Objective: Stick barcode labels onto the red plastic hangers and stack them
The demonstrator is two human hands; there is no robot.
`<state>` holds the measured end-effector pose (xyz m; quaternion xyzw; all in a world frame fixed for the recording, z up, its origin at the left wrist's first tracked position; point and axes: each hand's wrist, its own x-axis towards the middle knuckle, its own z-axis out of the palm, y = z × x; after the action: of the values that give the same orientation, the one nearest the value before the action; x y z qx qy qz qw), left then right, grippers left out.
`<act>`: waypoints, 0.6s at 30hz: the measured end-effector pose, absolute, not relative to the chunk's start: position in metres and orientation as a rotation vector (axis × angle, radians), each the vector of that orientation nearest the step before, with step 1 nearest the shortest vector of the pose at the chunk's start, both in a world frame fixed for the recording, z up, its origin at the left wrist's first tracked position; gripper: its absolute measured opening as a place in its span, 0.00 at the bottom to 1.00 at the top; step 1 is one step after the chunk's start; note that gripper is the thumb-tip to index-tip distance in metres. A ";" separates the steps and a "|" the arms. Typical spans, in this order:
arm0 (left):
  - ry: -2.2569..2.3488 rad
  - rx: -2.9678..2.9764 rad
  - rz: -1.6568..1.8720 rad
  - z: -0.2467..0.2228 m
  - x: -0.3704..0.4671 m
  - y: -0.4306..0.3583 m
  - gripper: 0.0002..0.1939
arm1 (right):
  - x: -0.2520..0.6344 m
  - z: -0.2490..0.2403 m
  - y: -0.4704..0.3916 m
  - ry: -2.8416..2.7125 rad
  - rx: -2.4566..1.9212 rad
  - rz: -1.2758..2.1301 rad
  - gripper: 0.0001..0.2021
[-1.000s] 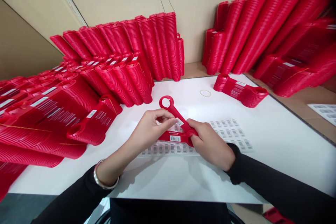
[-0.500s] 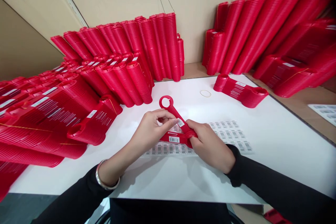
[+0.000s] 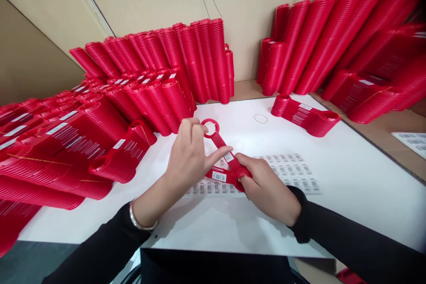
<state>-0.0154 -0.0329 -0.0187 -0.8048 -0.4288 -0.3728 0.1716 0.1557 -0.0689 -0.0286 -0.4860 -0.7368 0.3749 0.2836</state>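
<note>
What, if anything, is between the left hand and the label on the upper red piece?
Nothing visible: the thumb of the left hand lies close by the label on the upper piece; the right hand grips that piece's lower end, leaving the label in view.

The bare left hand (image 3: 189,153) has its thumb (image 3: 218,156) spread from bent fingers (image 3: 192,131); the bare right hand (image 3: 266,188) is clenched; black-sleeved arms (image 3: 346,222) angle inward.

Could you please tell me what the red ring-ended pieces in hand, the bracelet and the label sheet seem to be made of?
Red pieces: probably moulded plastic with a soft sheen, judging by their even colour and smooth surface.
Bracelet: seemingly polished metal, silvery with bright highlights.
Label sheet: thin, flat and pale, so likely paper or plastic film; I cannot tell which.
</note>
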 end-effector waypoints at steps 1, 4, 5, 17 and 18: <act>-1.248 -2.306 -1.090 -0.019 -0.017 -0.031 0.27 | 0.156 -0.029 -0.069 -1.972 -1.297 1.006 0.08; -1.312 -2.419 -1.195 -0.018 -0.020 -0.028 0.25 | 0.156 -0.028 -0.070 -1.975 -1.286 1.008 0.08; -1.320 -2.442 -1.257 -0.017 -0.021 -0.027 0.21 | 0.156 -0.028 -0.070 -1.980 -1.283 1.008 0.08; -1.456 -2.546 -1.809 -0.020 -0.025 -0.026 0.11 | 0.163 -0.029 -0.064 -1.993 -1.324 0.990 0.09; -1.449 -2.546 -1.740 -0.019 -0.026 -0.027 0.10 | 0.164 -0.028 -0.064 -1.985 -1.319 0.990 0.09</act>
<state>-0.0260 -0.0271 -0.0190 -0.7407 -0.4214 -0.5062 -0.1324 0.1644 -0.0635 -0.0280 -0.4910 -0.7391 0.3688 0.2768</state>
